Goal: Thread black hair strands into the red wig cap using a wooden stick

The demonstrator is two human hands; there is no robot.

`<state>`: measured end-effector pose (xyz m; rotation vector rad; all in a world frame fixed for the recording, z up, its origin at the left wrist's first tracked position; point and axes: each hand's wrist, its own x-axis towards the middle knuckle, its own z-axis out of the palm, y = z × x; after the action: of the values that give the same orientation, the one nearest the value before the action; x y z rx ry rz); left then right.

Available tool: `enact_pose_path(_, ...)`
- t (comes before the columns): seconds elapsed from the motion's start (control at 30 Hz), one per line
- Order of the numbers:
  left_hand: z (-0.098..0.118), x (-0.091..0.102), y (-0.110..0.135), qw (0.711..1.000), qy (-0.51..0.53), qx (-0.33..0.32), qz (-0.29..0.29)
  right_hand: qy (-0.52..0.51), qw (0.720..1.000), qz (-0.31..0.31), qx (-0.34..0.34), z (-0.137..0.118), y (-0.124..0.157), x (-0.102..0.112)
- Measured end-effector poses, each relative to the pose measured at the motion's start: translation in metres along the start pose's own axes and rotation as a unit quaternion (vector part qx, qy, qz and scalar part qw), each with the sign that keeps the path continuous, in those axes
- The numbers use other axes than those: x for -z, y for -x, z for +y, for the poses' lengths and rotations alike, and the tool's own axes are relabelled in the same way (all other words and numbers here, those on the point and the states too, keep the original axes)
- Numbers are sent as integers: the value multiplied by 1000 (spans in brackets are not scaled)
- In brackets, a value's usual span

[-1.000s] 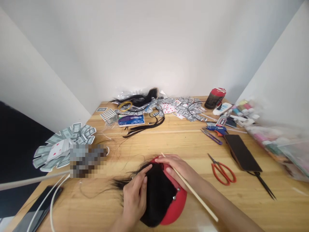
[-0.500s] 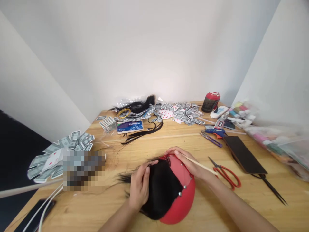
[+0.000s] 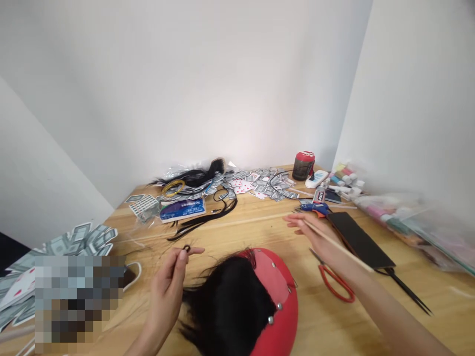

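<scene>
- Black wig, long strands loose, covers most of a red dome form on the table
- Left hand, beside the form: fingertips pinch a tiny dark loop
- Right hand, beyond the form: fingers grip a thin wooden stick

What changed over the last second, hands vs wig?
The left hand let go of the wig and moved left and up, now pinching a small dark loop. The right hand came off the red form, moving right, and still holds the stick. The wig stayed on the form.
</scene>
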<state>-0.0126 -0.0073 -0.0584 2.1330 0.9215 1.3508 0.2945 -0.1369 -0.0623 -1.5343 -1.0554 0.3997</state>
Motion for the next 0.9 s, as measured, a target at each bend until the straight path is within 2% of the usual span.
enact_pose_path(0.1,27,2,-5,990,-31,-113,-82,-14,1000,16,19,-26,7,0)
enact_pose_path(0.17,44,-6,-3,957,-34,-239,-159,-25,999,-4,23,-39,20,-10)
enact_pose_path(0.23,54,-17,1,926,-55,-324,-187,-70,997,-23,33,-46,35,-24)
enact_pose_path(0.3,57,-28,6,905,-76,-366,-204,-96,993,-61,28,-47,48,-38)
enact_pose_path(0.37,56,-34,11,893,-95,-390,-202,-122,989,-87,17,-45,57,-48)
enact_pose_path(0.43,54,-37,15,886,-115,-414,-176,-144,985,-94,15,-42,62,-54)
enact_pose_path(0.57,52,-37,19,878,-133,-441,-129,-81,992,-79,45,-33,65,-58)
enact_pose_path(0.73,53,-38,19,876,-146,-439,-136,-11,992,-94,78,-33,67,-56)
enact_pose_path(0.9,56,-37,17,873,-161,-434,-150,22,986,-53,158,-42,63,-58)
